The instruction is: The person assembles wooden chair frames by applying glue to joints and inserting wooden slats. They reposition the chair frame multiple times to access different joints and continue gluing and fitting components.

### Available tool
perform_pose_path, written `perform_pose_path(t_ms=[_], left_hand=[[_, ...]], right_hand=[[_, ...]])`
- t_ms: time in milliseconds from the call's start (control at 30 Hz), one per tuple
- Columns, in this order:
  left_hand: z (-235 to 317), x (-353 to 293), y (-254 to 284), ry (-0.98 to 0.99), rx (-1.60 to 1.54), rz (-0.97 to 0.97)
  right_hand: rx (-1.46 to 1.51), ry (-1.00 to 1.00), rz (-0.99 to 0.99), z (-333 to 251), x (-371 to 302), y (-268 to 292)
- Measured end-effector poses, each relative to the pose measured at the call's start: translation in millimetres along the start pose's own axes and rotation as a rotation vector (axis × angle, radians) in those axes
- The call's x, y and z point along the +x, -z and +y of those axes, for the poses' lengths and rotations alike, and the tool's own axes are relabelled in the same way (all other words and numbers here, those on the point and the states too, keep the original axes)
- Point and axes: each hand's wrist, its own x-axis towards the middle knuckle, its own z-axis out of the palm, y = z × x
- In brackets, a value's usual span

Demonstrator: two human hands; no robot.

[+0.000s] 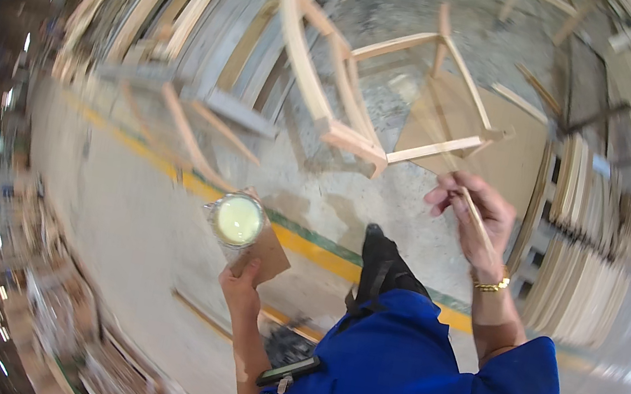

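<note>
My left hand [240, 278] is closed on the near edge of a brown flat board [272, 259]. At the board's far end is a round clear container of pale, milky liquid [238, 220], with crinkled clear plastic around its rim. My right hand [486, 213] is raised, fingers bent round a thin wooden stick [477, 222] that runs up toward the chair frame and blurs at its far end. Ahead of both hands lies a bare wooden chair frame [304, 57], tipped on the floor, its curved part to the left and thin rails to the right.
A brown cardboard sheet [520, 144] lies under the frame's right side. Stacked wooden slats [577, 291] stand at the right. Grey metal racking with long timber [198, 2] fills the upper left. A yellow and green line [307, 246] crosses the floor. Plastic-wrapped parts [62, 313] sit lower left.
</note>
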Motion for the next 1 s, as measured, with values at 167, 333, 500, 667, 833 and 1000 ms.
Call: perform_pose_path(t_ms=[167,333,500,667,833,1000], left_hand=[[79,105,-51,-0.163,-0.076,-0.329],[120,167,-129,-0.124,0.028,-0.593],[138,229,-208,-0.198,0.192,-0.821],[117,283,-304,-0.287,0.310,-1.063],[94,314,-335,-0.420,0.356,-1.144],[134,355,-360,-0.049,0.240,-1.362]], right_hand=[[-0.481,0.291,0.206,-23,-1,21],[-0.628,0.170,0.700,38,-36,24],[-0.480,-0.214,0.921,129,-96,-20],[-0.083,-0.331,1.119,267,-135,-88],[0.242,-0.295,1.390,399,-104,-126],[0.402,-0.188,1.353,466,-67,-128]])
